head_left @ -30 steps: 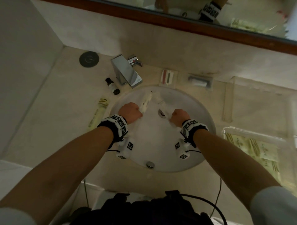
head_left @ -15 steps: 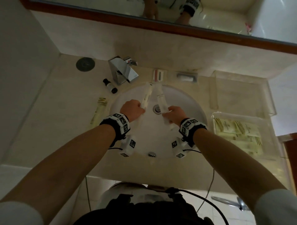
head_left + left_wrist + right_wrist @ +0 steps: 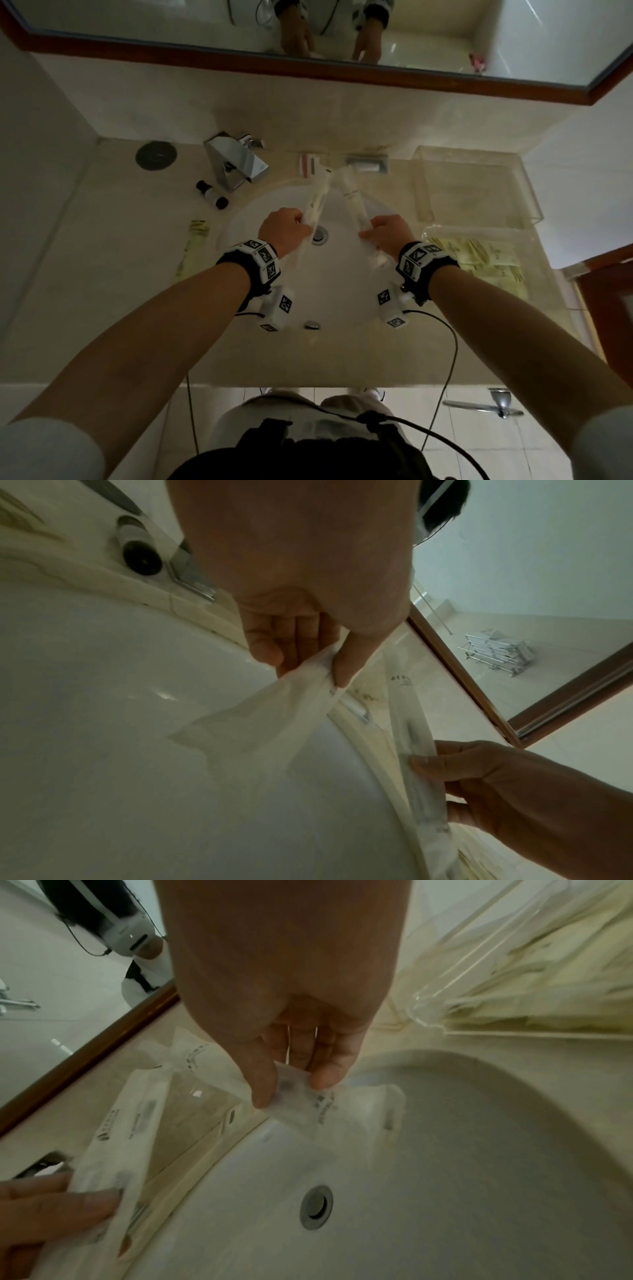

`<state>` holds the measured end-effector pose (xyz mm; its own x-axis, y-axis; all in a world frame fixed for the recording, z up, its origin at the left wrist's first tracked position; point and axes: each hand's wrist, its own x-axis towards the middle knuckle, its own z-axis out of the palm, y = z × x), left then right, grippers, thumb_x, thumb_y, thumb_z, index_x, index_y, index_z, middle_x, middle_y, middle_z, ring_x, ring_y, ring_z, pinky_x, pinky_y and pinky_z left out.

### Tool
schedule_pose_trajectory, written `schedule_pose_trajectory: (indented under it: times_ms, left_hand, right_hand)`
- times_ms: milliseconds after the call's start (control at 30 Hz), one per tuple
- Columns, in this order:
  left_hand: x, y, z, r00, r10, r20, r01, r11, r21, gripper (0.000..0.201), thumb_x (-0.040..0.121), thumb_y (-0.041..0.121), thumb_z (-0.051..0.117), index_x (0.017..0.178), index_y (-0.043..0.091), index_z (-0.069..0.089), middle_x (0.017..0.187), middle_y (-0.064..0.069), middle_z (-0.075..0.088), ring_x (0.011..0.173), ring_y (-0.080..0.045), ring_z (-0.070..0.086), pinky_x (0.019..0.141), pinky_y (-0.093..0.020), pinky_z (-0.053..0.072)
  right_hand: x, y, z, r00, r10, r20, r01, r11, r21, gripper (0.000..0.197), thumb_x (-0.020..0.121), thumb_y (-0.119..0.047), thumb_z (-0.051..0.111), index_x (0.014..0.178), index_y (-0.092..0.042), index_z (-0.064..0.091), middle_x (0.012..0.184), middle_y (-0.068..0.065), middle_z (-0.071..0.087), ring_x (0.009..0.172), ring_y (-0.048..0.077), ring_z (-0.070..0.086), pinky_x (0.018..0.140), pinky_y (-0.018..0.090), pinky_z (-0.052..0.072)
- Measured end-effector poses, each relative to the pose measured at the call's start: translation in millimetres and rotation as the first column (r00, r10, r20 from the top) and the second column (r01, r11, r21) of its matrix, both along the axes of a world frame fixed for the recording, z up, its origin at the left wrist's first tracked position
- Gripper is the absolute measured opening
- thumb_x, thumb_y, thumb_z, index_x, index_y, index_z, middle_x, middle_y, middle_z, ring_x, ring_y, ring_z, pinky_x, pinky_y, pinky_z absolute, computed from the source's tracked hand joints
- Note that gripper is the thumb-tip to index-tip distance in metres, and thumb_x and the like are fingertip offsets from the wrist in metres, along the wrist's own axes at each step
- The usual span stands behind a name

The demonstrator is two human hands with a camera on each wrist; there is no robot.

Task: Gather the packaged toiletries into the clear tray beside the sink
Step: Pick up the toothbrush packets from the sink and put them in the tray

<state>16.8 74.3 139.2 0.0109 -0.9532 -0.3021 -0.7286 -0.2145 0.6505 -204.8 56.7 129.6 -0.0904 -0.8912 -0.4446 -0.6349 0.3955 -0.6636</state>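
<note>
Both hands are raised over the white sink basin (image 3: 335, 284), each pinching a long white paper packet. My left hand (image 3: 284, 229) pinches one packet (image 3: 317, 198) near its lower end between thumb and fingers (image 3: 349, 666). My right hand (image 3: 387, 233) pinches the second packet (image 3: 354, 202) the same way (image 3: 294, 1093). The packets' far ends nearly meet above the basin's back rim. A clear tray (image 3: 428, 236) with several yellowish packets (image 3: 479, 253) lies right of the sink. Another yellowish packet (image 3: 193, 243) lies on the counter left of the basin.
A chrome tap (image 3: 236, 161) stands behind the basin, a small dark-capped bottle (image 3: 212, 198) beside it. A red-striped packet (image 3: 306, 164) and a small wrapped item (image 3: 368, 164) lie along the back wall. An empty clear box (image 3: 472, 181) sits behind the tray. A mirror hangs above.
Both hands have lifted their packets out of the basin, so the packets now point up toward the back wall. The head view has pulled back and tilted up.
</note>
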Motion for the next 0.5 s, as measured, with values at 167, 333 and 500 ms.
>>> schedule_pose_trajectory:
  times_ms: [167, 333, 500]
  left_hand:
    - [-43.5, -2.2, 11.9, 1.0, -0.018, -0.009, 0.017, 1.0, -0.022, 0.017, 0.083, 0.026, 0.067, 0.075, 0.015, 0.056, 0.077, -0.007, 0.061, 0.075, -0.026, 0.059, 0.07, -0.034, 0.049]
    - [-100.3, -1.7, 21.2, 0.999, -0.022, -0.035, 0.02, 0.998, -0.051, 0.018, 0.082, 0.026, 0.068, 0.088, 0.009, 0.066, 0.088, -0.013, 0.069, 0.082, -0.031, 0.065, 0.075, -0.043, 0.056]
    - [-153.0, 0.2, 23.9, 0.999, -0.02, -0.031, 0.018, 0.997, -0.073, 0.015, 0.081, 0.029, 0.068, 0.083, 0.014, 0.065, 0.087, -0.009, 0.069, 0.08, -0.028, 0.065, 0.076, -0.041, 0.056]
  right_hand:
    - [-46.5, -0.8, 14.7, 0.999, -0.03, 0.011, 0.031, 0.999, -0.04, 0.016, 0.076, -0.017, 0.074, 0.089, -0.009, 0.073, 0.082, 0.011, 0.068, 0.075, 0.023, 0.062, 0.078, 0.038, 0.054]
    - [-100.1, 1.0, 23.1, 1.0, -0.022, 0.009, 0.023, 0.998, -0.056, 0.014, 0.075, -0.016, 0.074, 0.087, -0.009, 0.073, 0.088, 0.014, 0.07, 0.083, 0.027, 0.065, 0.08, 0.039, 0.053]
    - [-157.2, 0.9, 30.7, 1.0, 0.027, 0.007, -0.026, 0.998, -0.063, 0.011, 0.077, -0.016, 0.074, 0.084, -0.008, 0.072, 0.078, 0.009, 0.065, 0.075, 0.022, 0.06, 0.074, 0.035, 0.051]
